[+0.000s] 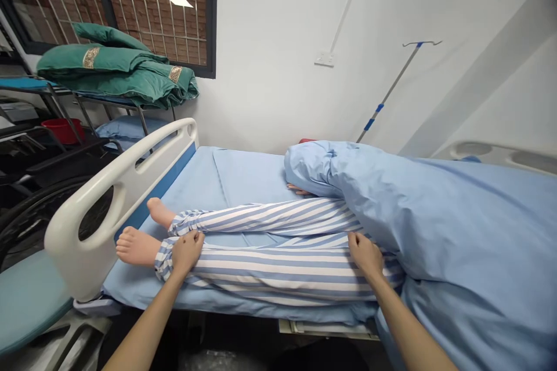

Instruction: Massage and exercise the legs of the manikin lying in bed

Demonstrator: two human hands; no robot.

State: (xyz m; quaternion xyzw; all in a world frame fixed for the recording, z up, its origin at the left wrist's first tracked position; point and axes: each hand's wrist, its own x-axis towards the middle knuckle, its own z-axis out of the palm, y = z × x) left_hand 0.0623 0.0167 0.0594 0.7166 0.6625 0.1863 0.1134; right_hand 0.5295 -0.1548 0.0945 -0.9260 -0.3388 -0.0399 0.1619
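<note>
At about half past ten our left hand (187,252) lies over the shin of the nearer leg, just above the cuff of the blue-and-white striped cotton pyjama trousers (265,217). At about half past one our right hand (366,255) sits on the thigh of that leg, right beside the edge of the pale blue cotton duvet (448,214). Both hands are spread and gently curved, the fingers draped over the cloth; we cannot tell whether they pinch it or only press. The legs belong to what looks like a life-size patient manikin (270,255), lying on its back along a blue-sheeted hospital mattress (243,177), its smooth bare feet (134,246) at ten o'clock against a white moulded plastic footboard (87,232). We judge it heavy and limp, and the loose cotton likely to slide over the limbs, so the surest holds look to be under the knee and heel, not the cloth. Folded green quilts (113,64) sit at eleven o'clock, and a steel drip stand (391,93) rises at one o'clock.
</note>
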